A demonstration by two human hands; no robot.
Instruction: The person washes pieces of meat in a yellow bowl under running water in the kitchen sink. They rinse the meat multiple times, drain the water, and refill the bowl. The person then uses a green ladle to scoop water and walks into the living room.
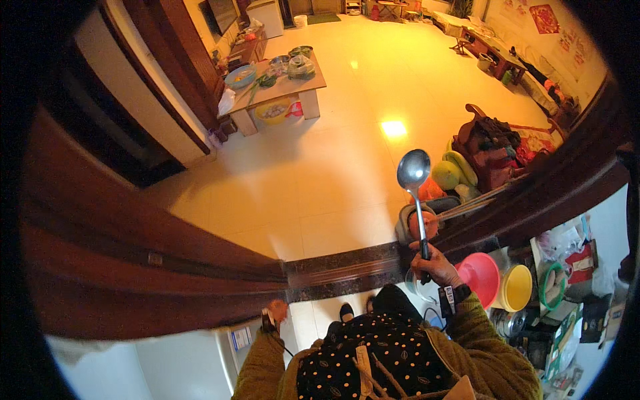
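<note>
A metal ladle (pixel 414 170) with a black handle stands upright, bowl up, in my right hand (pixel 434 267), whose fingers are closed round the handle. My left hand (pixel 278 310) is low at the left, beside the brown door frame; it is small and blurred, and its fingers do not show clearly. Both wrists carry a strapped device. Below and right of my right hand is a clear, round-rimmed item, partly hidden.
A stone threshold (pixel 345 270) crosses before my feet. Right of it stand a pink basin (pixel 479 280) and a yellow bucket (pixel 516 288). Beyond lie green melons (pixel 446 175) by a loaded wooden chair (pixel 470 117). A low table (pixel 280 92) with vegetables and bowls stands farther left.
</note>
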